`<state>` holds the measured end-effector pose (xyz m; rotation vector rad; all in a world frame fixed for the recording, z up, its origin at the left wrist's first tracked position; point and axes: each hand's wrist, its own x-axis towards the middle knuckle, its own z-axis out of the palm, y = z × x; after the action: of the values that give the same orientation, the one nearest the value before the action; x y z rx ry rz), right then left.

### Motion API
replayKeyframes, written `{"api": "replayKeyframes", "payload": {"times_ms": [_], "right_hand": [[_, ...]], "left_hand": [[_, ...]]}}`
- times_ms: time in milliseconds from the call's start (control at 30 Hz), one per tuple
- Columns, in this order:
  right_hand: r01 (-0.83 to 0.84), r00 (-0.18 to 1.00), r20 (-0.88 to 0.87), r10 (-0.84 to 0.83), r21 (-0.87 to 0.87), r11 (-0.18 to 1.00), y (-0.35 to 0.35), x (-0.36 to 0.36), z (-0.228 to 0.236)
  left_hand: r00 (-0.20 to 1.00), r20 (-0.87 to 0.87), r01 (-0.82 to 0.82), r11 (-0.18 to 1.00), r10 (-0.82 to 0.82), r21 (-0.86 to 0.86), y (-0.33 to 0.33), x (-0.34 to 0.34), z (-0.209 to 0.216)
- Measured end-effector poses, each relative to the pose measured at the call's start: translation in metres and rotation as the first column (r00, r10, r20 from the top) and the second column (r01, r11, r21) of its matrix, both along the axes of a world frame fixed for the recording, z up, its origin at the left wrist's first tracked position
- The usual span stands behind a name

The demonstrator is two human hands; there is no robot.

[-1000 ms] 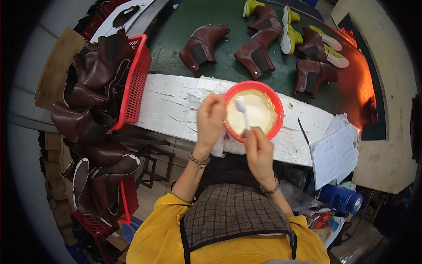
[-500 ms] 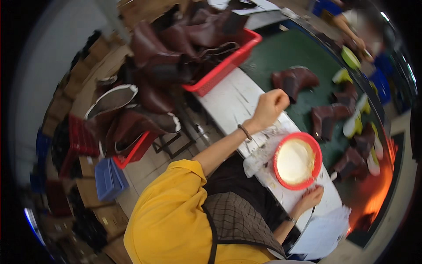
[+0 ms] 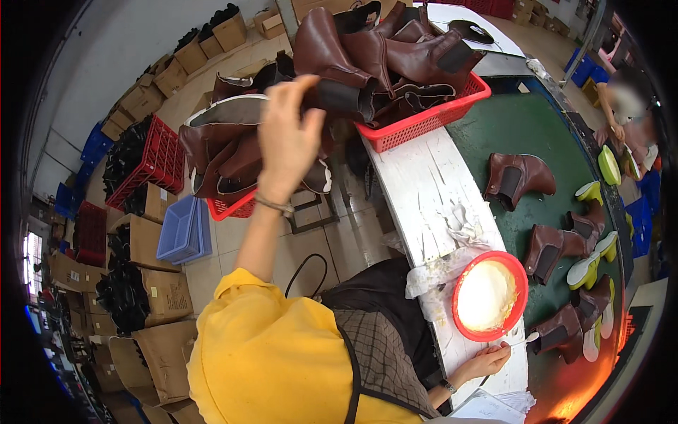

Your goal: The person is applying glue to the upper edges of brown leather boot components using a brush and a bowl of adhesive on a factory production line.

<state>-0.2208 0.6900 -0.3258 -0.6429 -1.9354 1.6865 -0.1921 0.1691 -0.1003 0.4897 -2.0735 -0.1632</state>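
Note:
My left hand (image 3: 286, 138) is raised at the upper left, fingers and thumb apart and slightly blurred. It holds nothing and overlaps a pile of brown ankle boots (image 3: 328, 49) with black elastic panels; whether it touches one I cannot tell. Beside the near rim of a red bowl (image 3: 524, 297) of cream-white paste (image 3: 486, 297), my right hand (image 3: 487, 362) is closed on a thin brush (image 3: 523, 342) with a whitened tip. On the green table top (image 3: 487, 124), one boot (image 3: 519, 177) stands apart from several others (image 3: 558, 247).
Boots fill a red basket (image 3: 431, 116) at the end of the white bench (image 3: 409, 184); more (image 3: 233, 159) lie in a lower red crate (image 3: 233, 207). Blue bins (image 3: 182, 233) and cardboard boxes (image 3: 162, 286) stand at left. A co-worker's arm (image 3: 609, 113) shows at far right.
My left hand has swung left from over the bench to the piled boots, and its curled fingers have spread. The view has shifted. My right hand stays beside the bowl.

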Motion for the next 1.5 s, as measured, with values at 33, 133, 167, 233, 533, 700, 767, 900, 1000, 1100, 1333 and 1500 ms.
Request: {"api": "replayKeyframes", "payload": {"times_ms": [33,133,167,233,533,700,767,900,1000,1100,1333,1500], "right_hand": [[-0.002,1.0,0.006,0.002,-0.001,1.0,0.0,0.001,0.001],[-0.023,1.0,0.011,0.023,-0.017,1.0,-0.001,0.003,0.004],[-0.024,0.999,0.022,0.024,0.003,1.0,-0.002,0.003,0.005],[-0.021,0.999,0.03,0.02,0.026,0.999,0.001,0.0,0.0],[-0.017,1.0,-0.011,0.017,0.043,0.999,0.006,-0.003,-0.016],[-0.121,0.991,0.013,0.13,-0.274,0.954,0.002,-0.002,0.018],[-0.18,0.983,0.035,0.18,0.013,0.984,0.011,-0.009,0.033],[-0.211,0.974,0.083,0.209,0.665,0.717,0.012,-0.01,0.098],[-0.415,0.909,0.363,0.203,0.753,0.511,-0.009,-0.019,0.125],[-0.392,0.919,0.354,0.175,0.869,0.302,-0.03,-0.047,0.097],[-0.542,0.834,0.513,0.202,0.829,0.135,-0.045,-0.028,0.107],[-0.336,0.941,0.321,0.109,0.836,0.434,-0.014,0.002,0.14]], "left_hand": [[0.976,0.067,-0.202,0.975,0.209,-0.095,-0.019,0.017,0.004],[0.548,0.416,-0.598,0.688,0.726,-0.412,-0.07,0.07,0.005],[0.415,0.587,-0.648,0.679,0.696,-0.346,-0.078,0.081,0.015],[0.498,0.685,-0.624,0.768,0.533,-0.144,-0.119,0.108,0.019],[0.997,0.032,-0.066,0.976,0.074,-0.207,-0.057,0.084,0.122],[0.773,-0.031,0.599,0.712,-0.634,0.367,0.028,0.002,0.111],[0.713,0.193,0.647,0.739,-0.674,0.19,0.044,-0.041,0.099],[0.597,0.399,0.771,0.635,-0.696,-0.047,0.116,-0.106,0.061],[0.654,0.548,0.699,0.693,-0.522,-0.175,0.147,-0.139,-0.019],[0.54,0.693,0.705,0.706,-0.477,-0.063,0.162,-0.158,-0.104],[0.095,0.525,0.838,0.352,-0.846,0.416,0.174,-0.117,-0.107],[0.258,0.239,0.881,0.329,-0.936,0.338,0.137,-0.173,-0.06]]}}
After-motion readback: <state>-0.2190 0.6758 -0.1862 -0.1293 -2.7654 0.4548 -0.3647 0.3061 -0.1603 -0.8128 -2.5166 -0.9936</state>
